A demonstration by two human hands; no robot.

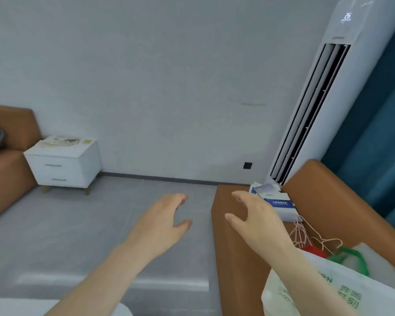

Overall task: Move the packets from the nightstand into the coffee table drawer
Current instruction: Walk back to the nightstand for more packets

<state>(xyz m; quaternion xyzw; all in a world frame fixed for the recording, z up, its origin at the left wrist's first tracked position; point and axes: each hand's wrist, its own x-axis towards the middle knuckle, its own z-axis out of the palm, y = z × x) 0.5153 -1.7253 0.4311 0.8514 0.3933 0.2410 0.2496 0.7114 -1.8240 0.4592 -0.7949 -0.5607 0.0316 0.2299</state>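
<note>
Grey-walled room with grey floor is filling the view; a white two-drawer nightstand (pixel 64 165) is standing far left by the wall, pale flat packets (pixel 64 140) lying scattered on top, orientation too blurred to tell. Left hand (pixel 162 221) and right hand (pixel 257 218) are hovering empty, fingers loosely spread; seemingly nothing moved yet.

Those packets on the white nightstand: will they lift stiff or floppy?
The packets look flat and thin, scattered loosely on the nightstand, so probably light and floppy. They may slide rather than lift cleanly. They are too blurred to tell the material. Both hands are empty.
</note>
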